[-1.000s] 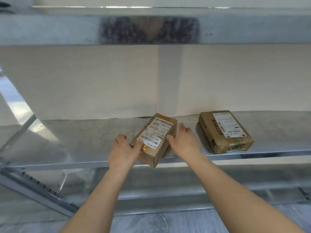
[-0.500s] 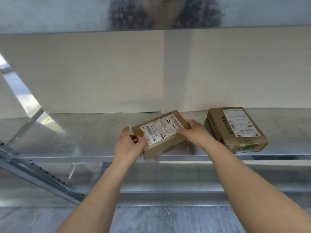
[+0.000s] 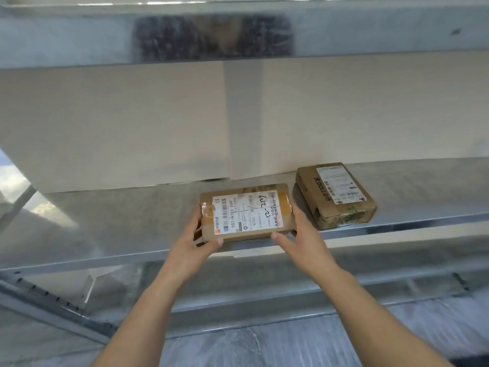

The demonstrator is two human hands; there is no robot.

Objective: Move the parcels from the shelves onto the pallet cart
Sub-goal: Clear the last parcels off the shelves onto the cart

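Two bare forearms enter from the bottom edge, elbows cut off by the frame. Left hand (image 3: 193,242) grips the left end of a brown cardboard parcel (image 3: 247,213), thumb on its near lower corner; the other fingers are hidden behind the box. Right hand (image 3: 304,239) grips the right end, thumb along the near lower edge, fingers likewise out of sight. Parcel sits level at the front lip of the middle metal shelf (image 3: 105,221), near edge overhanging; cannot tell if its underside touches the metal. White label on top, barcode and "507-N705 069" readable, handwritten number hard to make out, clear tape glare at the left end. Below the shelf, a slanted perforated upright (image 3: 53,305) and grey marbled floor (image 3: 264,345), both blurred. Second parcel (image 3: 336,194) lies flat further back and to the right, just beside the held one, apart from it; dented near corner, green marks, print reads "DOLL" in part, label text too small. Beige back panel (image 3: 119,123) behind. Upper shelf beam (image 3: 370,30) carries a dark smeared reflection, unidentifiable
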